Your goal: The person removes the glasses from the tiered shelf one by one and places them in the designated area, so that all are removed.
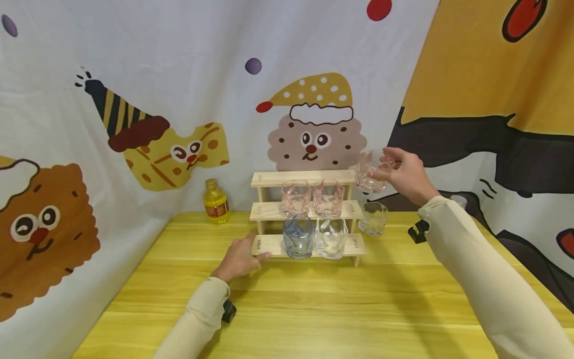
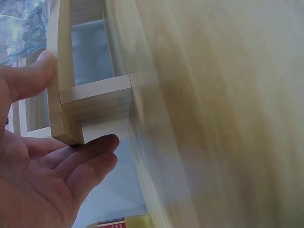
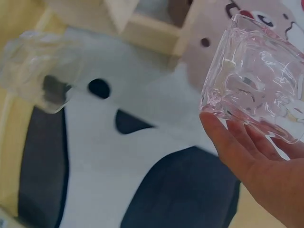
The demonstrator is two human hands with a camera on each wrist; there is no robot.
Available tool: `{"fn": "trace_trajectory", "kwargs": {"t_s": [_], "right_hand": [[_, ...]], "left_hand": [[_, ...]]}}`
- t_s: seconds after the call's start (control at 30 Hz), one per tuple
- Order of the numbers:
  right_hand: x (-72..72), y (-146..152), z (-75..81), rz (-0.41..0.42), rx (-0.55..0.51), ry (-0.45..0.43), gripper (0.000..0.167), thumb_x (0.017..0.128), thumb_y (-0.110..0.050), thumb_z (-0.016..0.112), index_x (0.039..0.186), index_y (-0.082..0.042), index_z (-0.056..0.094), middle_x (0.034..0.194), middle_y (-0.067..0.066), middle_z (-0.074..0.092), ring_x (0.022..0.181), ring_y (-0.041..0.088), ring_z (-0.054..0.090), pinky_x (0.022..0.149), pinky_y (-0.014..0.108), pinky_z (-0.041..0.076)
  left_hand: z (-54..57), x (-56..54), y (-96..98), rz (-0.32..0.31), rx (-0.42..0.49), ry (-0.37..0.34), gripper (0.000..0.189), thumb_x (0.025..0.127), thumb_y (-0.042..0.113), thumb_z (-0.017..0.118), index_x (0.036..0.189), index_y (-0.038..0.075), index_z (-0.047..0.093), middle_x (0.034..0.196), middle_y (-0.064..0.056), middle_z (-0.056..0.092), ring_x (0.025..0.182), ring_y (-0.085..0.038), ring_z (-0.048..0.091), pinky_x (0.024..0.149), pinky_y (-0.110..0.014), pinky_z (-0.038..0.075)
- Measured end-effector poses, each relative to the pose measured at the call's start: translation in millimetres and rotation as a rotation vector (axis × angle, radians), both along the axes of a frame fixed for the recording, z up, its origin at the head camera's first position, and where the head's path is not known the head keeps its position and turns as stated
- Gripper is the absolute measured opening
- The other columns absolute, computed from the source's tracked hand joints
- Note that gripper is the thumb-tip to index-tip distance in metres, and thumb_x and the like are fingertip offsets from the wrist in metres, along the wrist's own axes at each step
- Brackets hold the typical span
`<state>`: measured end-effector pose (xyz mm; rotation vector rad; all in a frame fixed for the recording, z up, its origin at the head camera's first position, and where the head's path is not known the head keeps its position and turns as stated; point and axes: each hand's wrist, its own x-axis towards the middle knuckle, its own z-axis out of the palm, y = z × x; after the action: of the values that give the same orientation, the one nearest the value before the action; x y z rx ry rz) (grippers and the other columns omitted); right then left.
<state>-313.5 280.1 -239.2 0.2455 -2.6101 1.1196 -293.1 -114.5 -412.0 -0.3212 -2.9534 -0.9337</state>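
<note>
A pinkish clear glass (image 1: pixel 370 172) is held up by my right hand (image 1: pixel 407 174), beside the right end of the top step. In the right wrist view the same glass (image 3: pixel 259 80) sits above the fingers. My left hand (image 1: pixel 239 258) grips the left end of the lowest step of a three-step wooden rack (image 1: pixel 271 244); in the left wrist view the thumb lies on the step's edge. Two pink glasses (image 1: pixel 296 198) stand on the middle step. The lowest step carries a blue glass (image 1: pixel 298 238) and a clear glass (image 1: pixel 331 239).
Another clear glass (image 1: pixel 373 219) stands on the wooden table (image 1: pixel 314 309) right of the rack. A yellow bottle (image 1: pixel 216 202) with a red label stands to the left. Behind everything hangs a cloth (image 1: pixel 202 60) printed with cartoon figures.
</note>
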Motion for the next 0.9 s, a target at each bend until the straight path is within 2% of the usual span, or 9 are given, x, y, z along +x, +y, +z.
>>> {"fn": "trace_trajectory", "kwargs": {"t_s": [0.1, 0.23, 0.5, 0.63, 0.73, 0.9], "right_hand": [[0.5, 12, -8.2, -0.013, -0.005, -0.015, 0.089, 0.090, -0.041, 0.075, 0.157, -0.004, 0.030, 0.145, 0.025, 0.051, 0.128, 0.041, 0.048, 0.104, 0.060, 0.043], [0.2, 25, -20.9, -0.038, -0.025, -0.047, 0.092, 0.090, -0.039, 0.075, 0.158, -0.003, 0.026, 0.148, 0.028, 0.047, 0.133, 0.045, 0.045, 0.106, 0.064, 0.040], [1.2, 45, -46.9, -0.111, -0.005, -0.056, 0.095, 0.090, -0.038, 0.075, 0.159, 0.000, 0.022, 0.146, 0.032, 0.044, 0.128, 0.047, 0.046, 0.101, 0.063, 0.044], [2.3, 57, -58.0, -0.146, 0.007, -0.070, 0.096, 0.091, -0.038, 0.074, 0.159, 0.000, 0.019, 0.146, 0.033, 0.043, 0.130, 0.050, 0.042, 0.100, 0.065, 0.042], [2.5, 66, -65.4, -0.161, 0.013, -0.098, 0.098, 0.091, -0.038, 0.073, 0.160, 0.000, 0.015, 0.146, 0.034, 0.041, 0.135, 0.053, 0.038, 0.102, 0.067, 0.039], [1.1, 79, -77.6, -0.178, -0.010, -0.180, 0.103, 0.093, -0.038, 0.071, 0.160, 0.001, 0.004, 0.153, 0.037, 0.031, 0.140, 0.057, 0.030, 0.106, 0.070, 0.035]], "left_hand": [[-0.2, -0.1, 0.2, 0.001, -0.004, 0.000, 0.080, 0.090, 0.037, 0.076, 0.151, -0.001, 0.040, 0.126, -0.027, 0.066, 0.096, -0.028, 0.063, 0.083, -0.043, 0.052], [-0.4, -0.3, -0.1, 0.002, -0.006, 0.008, 0.080, 0.089, 0.037, 0.076, 0.150, -0.002, 0.041, 0.122, -0.026, 0.067, 0.094, -0.027, 0.062, 0.082, -0.043, 0.052], [-1.3, -0.6, 0.0, 0.007, -0.001, 0.004, 0.081, 0.090, 0.038, 0.075, 0.151, -0.002, 0.040, 0.130, -0.028, 0.064, 0.112, -0.036, 0.063, 0.097, -0.050, 0.051], [-2.4, -0.9, -0.6, -0.001, -0.001, 0.015, 0.080, 0.089, 0.038, 0.076, 0.150, -0.002, 0.041, 0.125, -0.027, 0.066, 0.104, -0.033, 0.064, 0.090, -0.047, 0.052], [-2.8, -1.1, -0.8, -0.007, 0.003, 0.016, 0.080, 0.090, 0.037, 0.075, 0.150, -0.002, 0.041, 0.125, -0.027, 0.066, 0.104, -0.033, 0.064, 0.089, -0.046, 0.052], [-1.8, -0.9, -1.1, -0.006, 0.006, 0.013, 0.080, 0.090, 0.038, 0.075, 0.151, -0.001, 0.040, 0.132, -0.029, 0.063, 0.117, -0.040, 0.062, 0.098, -0.051, 0.050]]}}
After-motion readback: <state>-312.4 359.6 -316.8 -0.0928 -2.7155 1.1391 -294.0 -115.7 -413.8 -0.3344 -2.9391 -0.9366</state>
